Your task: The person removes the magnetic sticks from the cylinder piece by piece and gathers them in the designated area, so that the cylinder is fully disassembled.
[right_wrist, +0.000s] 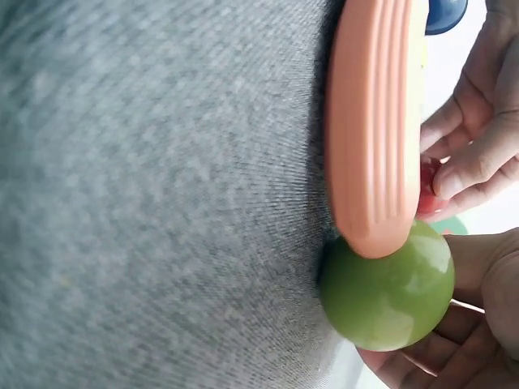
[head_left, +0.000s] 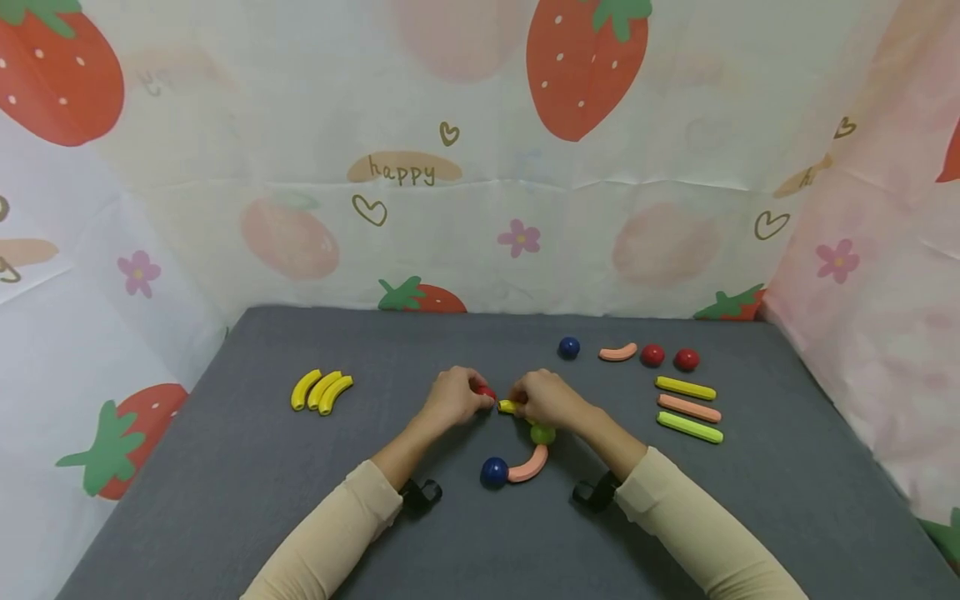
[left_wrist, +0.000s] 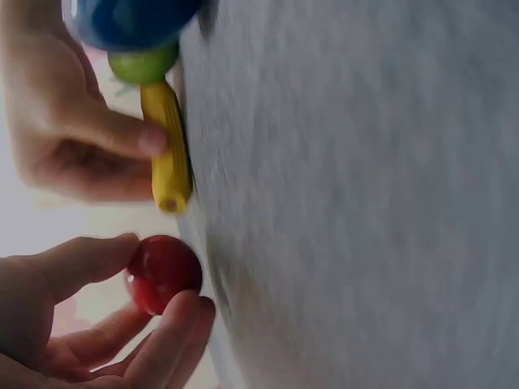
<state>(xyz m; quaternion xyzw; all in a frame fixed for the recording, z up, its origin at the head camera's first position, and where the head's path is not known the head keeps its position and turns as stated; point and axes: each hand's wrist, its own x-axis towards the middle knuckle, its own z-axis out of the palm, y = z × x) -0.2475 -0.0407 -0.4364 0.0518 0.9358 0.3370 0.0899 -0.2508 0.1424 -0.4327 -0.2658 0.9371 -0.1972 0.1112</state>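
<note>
Between thumb and fingertips, my left hand (head_left: 453, 392) pinches a shiny red ball (left_wrist: 164, 274). My right hand (head_left: 551, 395) pinches a yellow stick (left_wrist: 170, 150), whose free end faces the red ball across a small gap. At its other end the yellow stick meets a green ball (right_wrist: 389, 288). From the green ball a curved pink stick (head_left: 529, 465) leads to a dark blue ball (head_left: 494, 472), all in one chain on the table. In the right wrist view the pink stick's ridged side fills the foreground, partly hiding the left hand.
Several curved yellow sticks (head_left: 321, 392) lie at the table's left. At the back right are a blue ball (head_left: 569, 347), a short curved pink stick (head_left: 618, 353) and two red balls (head_left: 652, 356). Straight yellow, pink (head_left: 688, 408) and light green sticks lie in front. Printed curtains enclose the grey table (head_left: 225, 492).
</note>
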